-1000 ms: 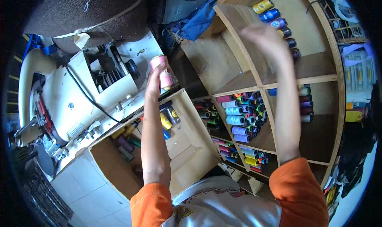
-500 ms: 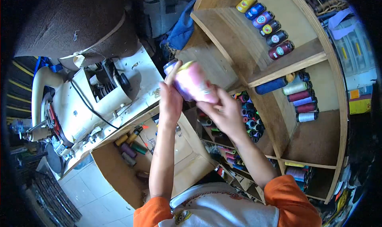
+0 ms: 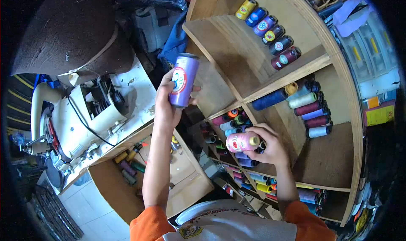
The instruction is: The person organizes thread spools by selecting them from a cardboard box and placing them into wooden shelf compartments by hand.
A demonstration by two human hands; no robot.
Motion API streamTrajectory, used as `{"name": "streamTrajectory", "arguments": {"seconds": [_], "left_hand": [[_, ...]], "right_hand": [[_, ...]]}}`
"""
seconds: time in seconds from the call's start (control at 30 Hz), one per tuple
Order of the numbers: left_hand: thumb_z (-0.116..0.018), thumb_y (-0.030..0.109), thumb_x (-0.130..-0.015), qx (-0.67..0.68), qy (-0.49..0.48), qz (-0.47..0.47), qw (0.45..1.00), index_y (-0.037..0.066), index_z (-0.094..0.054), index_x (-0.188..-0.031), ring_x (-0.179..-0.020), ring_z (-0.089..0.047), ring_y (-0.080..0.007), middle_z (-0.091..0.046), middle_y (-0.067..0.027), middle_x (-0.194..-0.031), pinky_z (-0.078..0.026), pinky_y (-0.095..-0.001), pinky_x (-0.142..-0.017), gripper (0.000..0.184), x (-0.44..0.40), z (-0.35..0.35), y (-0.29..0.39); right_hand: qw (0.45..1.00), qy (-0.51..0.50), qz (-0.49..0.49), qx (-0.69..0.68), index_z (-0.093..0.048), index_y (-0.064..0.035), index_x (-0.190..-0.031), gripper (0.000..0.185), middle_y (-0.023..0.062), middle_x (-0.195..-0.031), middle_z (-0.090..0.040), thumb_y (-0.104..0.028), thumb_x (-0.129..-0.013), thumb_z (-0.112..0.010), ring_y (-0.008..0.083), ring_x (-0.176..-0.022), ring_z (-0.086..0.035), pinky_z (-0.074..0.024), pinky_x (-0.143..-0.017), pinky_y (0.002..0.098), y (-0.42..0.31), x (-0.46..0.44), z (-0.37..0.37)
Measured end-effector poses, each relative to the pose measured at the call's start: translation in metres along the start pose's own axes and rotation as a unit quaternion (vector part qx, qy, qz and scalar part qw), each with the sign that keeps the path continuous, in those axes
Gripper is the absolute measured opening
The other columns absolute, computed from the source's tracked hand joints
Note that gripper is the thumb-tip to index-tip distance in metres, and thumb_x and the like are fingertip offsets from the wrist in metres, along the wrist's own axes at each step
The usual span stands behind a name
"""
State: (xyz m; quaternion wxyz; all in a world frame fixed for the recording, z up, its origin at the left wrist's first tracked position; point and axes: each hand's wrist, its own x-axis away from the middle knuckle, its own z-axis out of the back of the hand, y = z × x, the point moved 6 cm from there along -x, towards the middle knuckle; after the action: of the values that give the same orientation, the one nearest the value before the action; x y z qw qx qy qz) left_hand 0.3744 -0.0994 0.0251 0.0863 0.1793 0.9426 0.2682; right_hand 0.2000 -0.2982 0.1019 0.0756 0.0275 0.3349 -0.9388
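My left hand (image 3: 168, 99) is wrapped round a purple spool of thread (image 3: 189, 74), held nearly upright with its red, white and blue label showing. Lower and to the right, my right hand (image 3: 272, 147) grips a pink spool of thread (image 3: 239, 143) by its side. That pink spool lies sideways, its yellowish end pointing right, in front of a shelf compartment full of colored spools (image 3: 228, 125). The two held spools are apart from each other.
A curved wooden shelf (image 3: 292, 72) holds a row of labelled spools (image 3: 275, 35) on top and a row of thread spools (image 3: 312, 110) below. To the left stand a white sewing machine (image 3: 69, 122) and a cardboard box (image 3: 112, 188) with spools inside.
My hands, close together before, have moved apart. The purple spool is upright in my left hand, while my right hand has carried the pink one down and right. The camera view has shifted slightly.
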Motion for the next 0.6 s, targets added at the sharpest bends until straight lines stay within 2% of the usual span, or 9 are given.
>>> {"name": "streamTrajectory", "arguments": {"seconds": [0.03, 0.1, 0.17, 0.23, 0.3, 0.43, 0.5, 0.57, 0.6], "left_hand": [[-0.06, 0.011, -0.08, -0.048, 0.034, 0.011, 0.998, -0.002, -0.04, -0.127, -0.086, -0.063, -0.0246, -0.055, -0.0165, -0.11, -0.055, -0.0317, -0.06, 0.053, 0.0, 0.002, 0.001], [-0.066, 0.012, -0.078, -0.302, 0.083, -0.019, 0.949, 0.0, -0.051, -0.121, -0.077, -0.062, -0.0176, -0.058, -0.0117, -0.105, -0.051, -0.026, -0.051, 0.047, -0.002, 0.01, 0.012], [-0.072, 0.011, -0.074, -0.321, 0.102, -0.052, 0.94, 0.001, -0.059, -0.111, -0.075, -0.058, -0.0114, -0.061, -0.0053, -0.098, -0.048, -0.0237, -0.055, 0.04, -0.007, 0.012, 0.028], [-0.075, 0.012, -0.069, -0.531, 0.121, -0.128, 0.829, 0.0, -0.062, -0.103, -0.073, -0.058, -0.0127, -0.063, -0.0048, -0.089, -0.048, -0.0258, -0.063, 0.038, -0.017, -0.001, 0.061], [-0.078, 0.016, -0.065, -0.62, 0.113, -0.223, 0.743, -0.002, -0.062, -0.099, -0.074, -0.059, -0.0154, -0.064, -0.0076, -0.084, -0.047, -0.028, -0.07, 0.042, -0.031, -0.025, 0.084], [-0.082, 0.023, -0.059, -0.575, 0.091, -0.314, 0.75, 0.001, -0.06, -0.104, -0.08, -0.065, -0.0215, -0.066, -0.016, -0.088, -0.05, -0.032, -0.077, 0.055, -0.075, -0.065, 0.088], [-0.082, 0.024, -0.058, -0.609, 0.084, -0.359, 0.703, 0.001, -0.06, -0.101, -0.083, -0.066, -0.0268, -0.066, -0.0183, -0.088, -0.051, -0.0343, -0.076, 0.054, -0.093, -0.104, 0.079], [-0.081, 0.028, -0.063, -0.609, -0.043, -0.316, 0.726, 0.004, -0.056, -0.114, -0.09, -0.065, -0.0291, -0.064, -0.0198, -0.097, -0.051, -0.0352, -0.078, 0.062, -0.127, -0.135, 0.045], [-0.079, 0.027, -0.063, -0.628, -0.09, -0.304, 0.711, 0.004, -0.056, -0.113, -0.088, -0.064, -0.0306, -0.064, -0.0201, -0.096, -0.051, -0.0366, -0.077, 0.059, -0.15, -0.157, 0.015]], "right_hand": [[1.0, 0.001, 0.003, 0.006, -0.059, -0.0006, -0.105, 0.053, 0.0132, -0.099, -0.059, -0.02, -0.059, -0.078, 0.027, -0.092, -0.059, -0.0463, -0.081, 0.0338, 0.005, 0.0, 0.0], [1.0, 0.014, -0.003, 0.005, -0.059, -0.0006, -0.105, 0.051, 0.0138, -0.101, -0.059, -0.018, -0.061, -0.077, 0.0274, -0.093, -0.059, -0.0468, -0.082, 0.034, 0.013, 0.003, 0.004], [0.999, 0.033, -0.003, 0.001, -0.059, -0.0005, -0.105, 0.051, 0.0142, -0.102, -0.059, -0.018, -0.061, -0.077, 0.0276, -0.094, -0.06, -0.0471, -0.082, 0.0341, 0.023, 0.004, 0.005], [0.998, 0.056, -0.001, -0.004, -0.059, -0.0002, -0.105, 0.051, 0.0144, -0.101, -0.059, -0.019, -0.061, -0.077, 0.0276, -0.094, -0.06, -0.0471, -0.083, 0.0342, 0.032, 0.007, 0.005], [0.998, 0.058, -0.005, 0.02, -0.06, -0.0017, -0.106, 0.052, 0.0144, -0.102, -0.06, -0.02, -0.059, -0.077, 0.0283, -0.094, -0.06, -0.0481, -0.082, 0.0351, 0.029, 0.005, 0.003], [0.999, 0.05, -0.001, 0.016, -0.061, -0.0025, -0.105, 0.052, 0.0147, -0.101, -0.06, -0.02, -0.059, -0.077, 0.0295, -0.091, -0.061, -0.0487, -0.081, 0.0351, 0.028, 0.002, 0.002], [0.998, 0.054, -0.006, 0.012, -0.06, -0.0021, -0.106, 0.053, 0.0147, -0.101, -0.06, -0.02, -0.059, -0.077, 0.0292, -0.091, -0.061, -0.0487, -0.08, 0.0352, 0.032, 0.002, 0.002], [0.998, 0.062, -0.016, 0.022, -0.061, 0.0001, -0.102, 0.051, 0.015, -0.097, -0.061, -0.017, -0.056, -0.076, 0.0284, -0.087, -0.062, -0.0488, -0.077, 0.0346, 0.03, 0.0, 0.0], [0.998, 0.055, -0.034, 0.025, -0.061, -0.0009, -0.102, 0.051, 0.0146, -0.098, -0.06, -0.015, -0.055, -0.076, 0.0283, -0.087, -0.061, -0.0489, -0.078, 0.0347, 0.031, 0.002, -0.003]]}}
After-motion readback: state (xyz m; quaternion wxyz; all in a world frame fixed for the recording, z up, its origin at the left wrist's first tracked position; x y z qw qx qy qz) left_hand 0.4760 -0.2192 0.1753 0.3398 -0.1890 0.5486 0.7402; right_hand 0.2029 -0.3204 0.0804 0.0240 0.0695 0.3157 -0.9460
